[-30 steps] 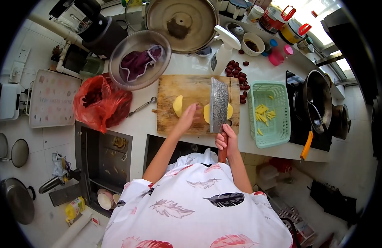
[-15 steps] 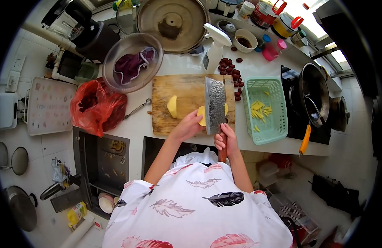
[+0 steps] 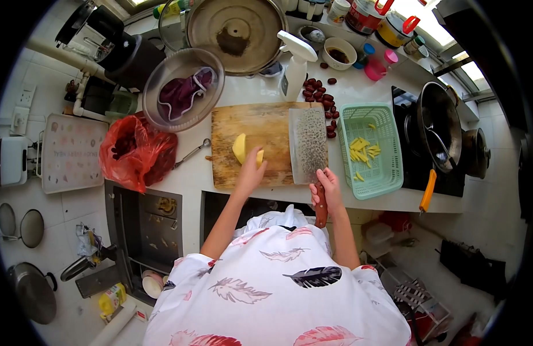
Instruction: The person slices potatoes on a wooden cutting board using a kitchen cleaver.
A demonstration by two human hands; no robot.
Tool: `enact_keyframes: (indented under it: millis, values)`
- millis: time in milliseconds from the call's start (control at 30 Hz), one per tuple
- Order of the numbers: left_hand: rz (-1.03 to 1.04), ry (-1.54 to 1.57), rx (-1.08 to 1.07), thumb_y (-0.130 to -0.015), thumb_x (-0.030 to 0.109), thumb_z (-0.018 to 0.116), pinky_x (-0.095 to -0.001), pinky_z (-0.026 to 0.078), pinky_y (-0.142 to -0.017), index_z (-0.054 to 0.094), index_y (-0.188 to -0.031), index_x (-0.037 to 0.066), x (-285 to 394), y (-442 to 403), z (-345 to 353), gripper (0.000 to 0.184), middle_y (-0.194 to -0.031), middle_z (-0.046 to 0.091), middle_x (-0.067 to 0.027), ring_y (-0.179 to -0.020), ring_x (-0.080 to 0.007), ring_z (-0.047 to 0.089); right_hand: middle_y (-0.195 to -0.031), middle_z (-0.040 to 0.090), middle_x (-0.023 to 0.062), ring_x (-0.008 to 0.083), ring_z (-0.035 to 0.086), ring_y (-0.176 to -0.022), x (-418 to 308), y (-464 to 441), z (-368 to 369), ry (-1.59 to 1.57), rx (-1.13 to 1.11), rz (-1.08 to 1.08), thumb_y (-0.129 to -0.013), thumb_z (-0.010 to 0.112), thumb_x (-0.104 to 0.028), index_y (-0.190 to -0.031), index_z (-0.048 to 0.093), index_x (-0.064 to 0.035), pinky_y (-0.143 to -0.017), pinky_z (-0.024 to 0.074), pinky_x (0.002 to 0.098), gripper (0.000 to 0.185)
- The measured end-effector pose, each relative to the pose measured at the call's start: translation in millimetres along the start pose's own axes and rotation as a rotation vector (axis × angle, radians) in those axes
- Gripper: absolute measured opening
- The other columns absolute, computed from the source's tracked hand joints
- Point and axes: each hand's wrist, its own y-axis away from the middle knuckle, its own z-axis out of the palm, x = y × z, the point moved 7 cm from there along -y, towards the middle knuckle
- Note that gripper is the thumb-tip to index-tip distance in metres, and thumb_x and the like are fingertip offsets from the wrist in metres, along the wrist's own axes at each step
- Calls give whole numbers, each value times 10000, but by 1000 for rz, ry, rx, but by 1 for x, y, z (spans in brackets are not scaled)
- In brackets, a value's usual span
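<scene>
My right hand (image 3: 327, 188) grips the wooden handle of a cleaver (image 3: 308, 144), whose broad, mottled blade lies over the right part of the wooden cutting board (image 3: 255, 118). My left hand (image 3: 252, 172) is at the left-middle of the board, its fingers closed on a yellow potato piece (image 3: 260, 156). Right beside that piece, on its left, rests a larger peeled potato piece (image 3: 239, 148). Whatever lies beneath the blade is hidden. To the right of the board, a pale green basket (image 3: 377, 179) holds yellow strips (image 3: 363, 151).
Red dates (image 3: 319, 95) lie behind the board near a white spray bottle (image 3: 293, 72). At left are a plastic bowl (image 3: 154, 112) with purple cloth, a red bag (image 3: 157, 155) and a spoon (image 3: 191, 154). A wok (image 3: 430, 109) sits on the stove; the sink (image 3: 119, 230) is front left.
My left hand has moved left with a potato piece, away from the cleaver and toward the larger piece. The cleaver has shifted right, its blade now turned flatter, covering the board's right side.
</scene>
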Motion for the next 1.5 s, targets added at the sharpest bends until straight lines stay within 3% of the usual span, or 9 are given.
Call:
enact_keyframes:
  millis: [67, 233, 333, 433, 500, 633, 700, 1233, 1500]
  values:
    - [296, -1031, 428, -822, 86, 602, -441, 437, -784, 374, -1262, 70, 21, 6, -4, 496, -1175, 439, -163, -960, -302, 548, -555, 494, 69, 116, 430, -348, 3, 0, -1, 15, 13, -8, -936, 489, -254, -819, 378, -128, -325, 397, 258, 204]
    - [316, -1183, 519, -766, 140, 666, -463, 410, -802, 371, -1291, 48, 25, 4, 22, 609, -1167, 406, -209, -1020, -368, 459, -548, 487, 70, 112, 428, -349, 7, -1, 2, 48, 61, -42, -942, 478, -229, -813, 395, -96, -317, 392, 252, 202]
    - [330, -1075, 408, -746, 157, 692, -437, 406, -856, 397, -1274, 36, 15, 7, 22, 617, -1155, 401, -210, -1076, -386, 424, -537, 479, 51, 94, 417, -347, 9, 1, 1, 80, 87, -65, -950, 464, -236, -809, 410, -86, -318, 374, 238, 213]
    - [398, -903, 308, -759, 194, 688, -448, 402, -875, 414, -1253, 1, 12, 11, 11, 597, -1159, 416, -222, -1065, -397, 431, -531, 513, 106, 206, 465, -348, 11, 1, -4, 356, 144, -127, -943, 468, -219, -804, 419, -60, -343, 396, 318, 217]
    - [283, -789, 334, -767, 200, 681, -418, 409, -875, 426, -1225, -42, 5, 5, -1, 577, -1107, 458, -235, -1024, -396, 470, -575, 551, 191, 359, 533, -452, -7, 10, 5, 903, 255, -374, -923, 470, -167, -806, 428, -31, -427, 433, 429, 185]
    - [215, -744, 324, -782, 197, 666, -399, 428, -846, 438, -1200, -63, 1, -1, -8, 541, -1030, 501, -239, -958, -389, 510, -658, 575, 227, 413, 578, -610, -10, 24, 35, 1354, 351, -392, -880, 470, -91, -829, 447, -22, -526, 462, 488, 89]
    - [305, -822, 374, -802, 190, 656, -339, 477, -660, 470, -1169, -55, 5, 2, -10, 479, -897, 532, -174, -709, -262, 571, -682, 583, 220, 406, 584, -610, -1, 18, 37, 1383, 339, -402, -863, 481, -81, -831, 445, -21, -527, 469, 480, 78]
    - [135, -540, 377, -835, 100, 541, -306, 499, -629, 547, -1037, -45, -3, 14, -23, 249, -783, 632, -146, -713, -203, 642, -678, 589, 225, 422, 581, -613, 22, -28, 54, 1308, 282, -466, -905, 464, -123, -843, 427, -11, -519, 463, 492, 133]
    - [-9, 223, 290, -859, 71, 528, -267, 509, -581, 466, -1087, -36, -49, 5, 3, 259, -744, 620, -108, -631, -165, 637, -666, 584, 225, 418, 578, -613, 13, -53, 65, 1267, 215, -526, -900, 479, -132, -823, 451, -12, -523, 453, 493, 145]
